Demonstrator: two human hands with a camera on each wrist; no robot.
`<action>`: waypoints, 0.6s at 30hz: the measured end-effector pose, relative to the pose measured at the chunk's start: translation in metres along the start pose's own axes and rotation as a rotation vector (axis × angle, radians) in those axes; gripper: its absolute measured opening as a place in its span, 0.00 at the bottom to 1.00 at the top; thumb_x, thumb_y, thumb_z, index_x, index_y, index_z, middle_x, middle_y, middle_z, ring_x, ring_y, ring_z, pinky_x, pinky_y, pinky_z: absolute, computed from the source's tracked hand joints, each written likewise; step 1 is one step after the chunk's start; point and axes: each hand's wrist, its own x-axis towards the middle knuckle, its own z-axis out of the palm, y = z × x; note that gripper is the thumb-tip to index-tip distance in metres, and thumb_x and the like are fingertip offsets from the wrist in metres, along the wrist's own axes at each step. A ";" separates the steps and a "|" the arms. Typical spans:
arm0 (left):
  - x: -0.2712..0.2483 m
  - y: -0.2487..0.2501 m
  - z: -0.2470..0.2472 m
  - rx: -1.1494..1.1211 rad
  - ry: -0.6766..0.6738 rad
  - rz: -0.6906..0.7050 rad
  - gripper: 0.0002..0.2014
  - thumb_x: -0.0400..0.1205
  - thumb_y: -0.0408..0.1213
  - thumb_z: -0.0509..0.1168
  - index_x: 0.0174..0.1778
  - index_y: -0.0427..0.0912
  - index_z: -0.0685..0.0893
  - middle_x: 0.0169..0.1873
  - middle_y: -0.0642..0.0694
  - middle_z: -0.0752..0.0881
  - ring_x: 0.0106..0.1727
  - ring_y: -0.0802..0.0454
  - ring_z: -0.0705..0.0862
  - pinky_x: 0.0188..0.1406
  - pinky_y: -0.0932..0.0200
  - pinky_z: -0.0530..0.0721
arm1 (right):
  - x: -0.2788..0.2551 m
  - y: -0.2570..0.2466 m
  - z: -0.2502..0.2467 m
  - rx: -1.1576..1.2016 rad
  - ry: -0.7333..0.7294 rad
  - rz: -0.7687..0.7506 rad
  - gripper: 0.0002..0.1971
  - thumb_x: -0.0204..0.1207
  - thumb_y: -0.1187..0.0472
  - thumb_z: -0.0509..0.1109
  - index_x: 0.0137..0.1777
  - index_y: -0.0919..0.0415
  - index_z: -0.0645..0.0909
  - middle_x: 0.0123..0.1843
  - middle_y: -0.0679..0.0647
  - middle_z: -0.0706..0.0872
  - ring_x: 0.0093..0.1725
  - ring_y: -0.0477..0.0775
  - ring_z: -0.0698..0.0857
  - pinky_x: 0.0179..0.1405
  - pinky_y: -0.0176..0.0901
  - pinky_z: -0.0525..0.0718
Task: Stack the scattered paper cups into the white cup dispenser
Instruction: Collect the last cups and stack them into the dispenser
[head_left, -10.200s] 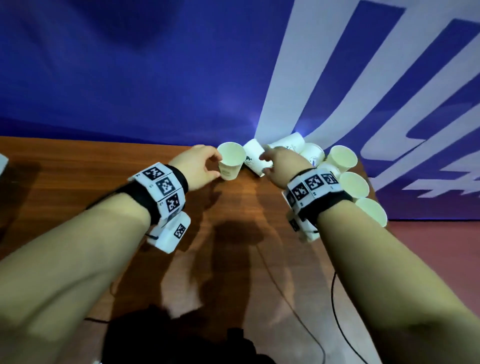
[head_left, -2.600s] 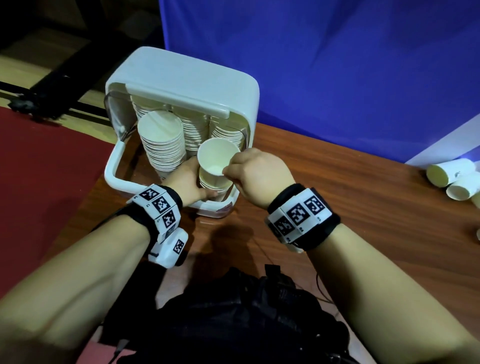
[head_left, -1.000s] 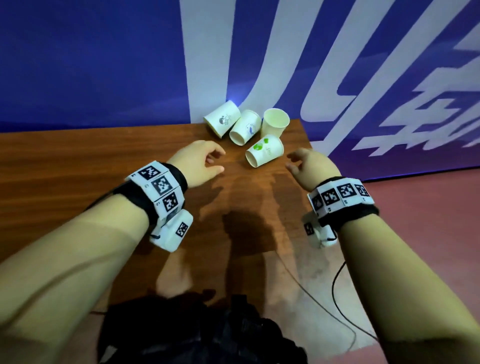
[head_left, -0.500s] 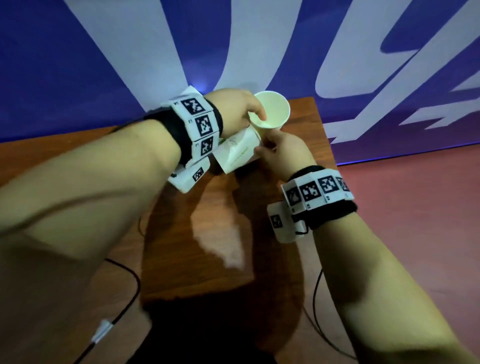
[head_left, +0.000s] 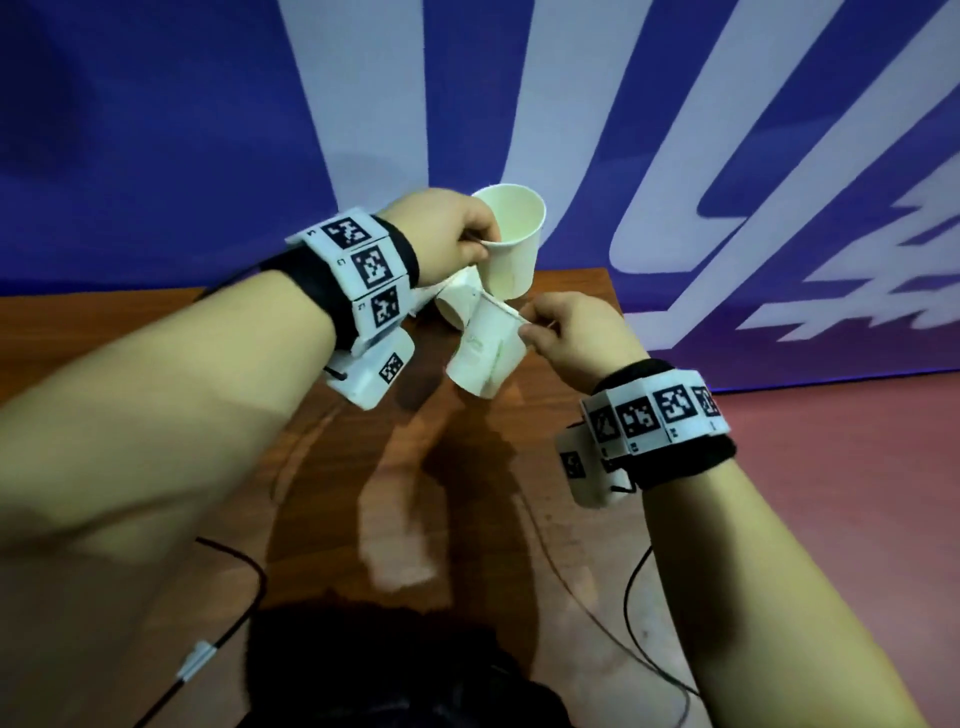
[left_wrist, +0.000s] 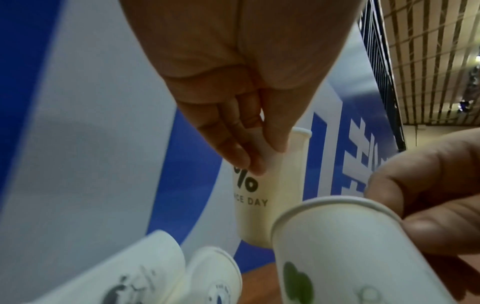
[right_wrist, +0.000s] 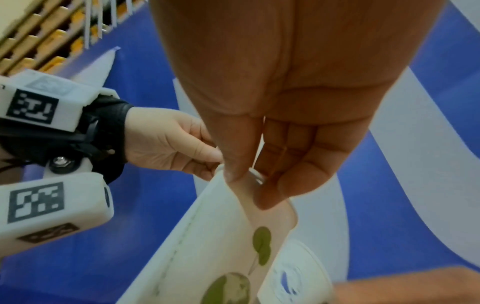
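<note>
My left hand (head_left: 470, 241) pinches the rim of a plain white paper cup (head_left: 511, 244) and holds it upright above the table's far end; the left wrist view shows this cup (left_wrist: 270, 191) with dark lettering. Just below it, my right hand (head_left: 535, 327) pinches the rim of a second cup with a green print (head_left: 485, 353), tilted with its base toward me; the green-print cup (right_wrist: 223, 257) fills the lower right wrist view. Two more cups (left_wrist: 182, 277) lie on their sides on the table beneath. The dispenser is out of view.
The brown wooden table (head_left: 545, 493) ends at its right edge beside a reddish floor (head_left: 831, 493). A blue and white banner (head_left: 208, 130) stands right behind the cups. Black cables (head_left: 631, 587) trail over the near table.
Both hands have lifted their cups off the table since half a second ago. The left hand's cup has risen above the right hand's cup, which has swung clear of the lying cups.
</note>
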 end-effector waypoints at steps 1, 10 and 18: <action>-0.024 0.000 -0.015 -0.001 0.026 -0.016 0.10 0.80 0.36 0.63 0.56 0.45 0.84 0.53 0.47 0.86 0.57 0.47 0.82 0.49 0.62 0.71 | -0.014 -0.015 -0.004 -0.024 0.016 -0.026 0.09 0.78 0.58 0.65 0.54 0.57 0.83 0.52 0.55 0.87 0.53 0.55 0.83 0.45 0.38 0.70; -0.239 -0.079 -0.098 -0.078 0.306 -0.131 0.08 0.79 0.35 0.65 0.53 0.42 0.85 0.49 0.45 0.87 0.55 0.47 0.83 0.54 0.57 0.75 | -0.111 -0.157 0.033 -0.243 0.139 -0.313 0.10 0.78 0.57 0.65 0.55 0.57 0.83 0.55 0.55 0.85 0.55 0.57 0.82 0.47 0.41 0.73; -0.425 -0.207 -0.144 -0.030 0.338 -0.253 0.06 0.80 0.37 0.64 0.49 0.45 0.85 0.42 0.52 0.85 0.49 0.53 0.81 0.48 0.61 0.71 | -0.142 -0.323 0.136 -0.266 0.157 -0.421 0.12 0.79 0.57 0.63 0.58 0.58 0.82 0.56 0.56 0.83 0.57 0.58 0.81 0.49 0.44 0.74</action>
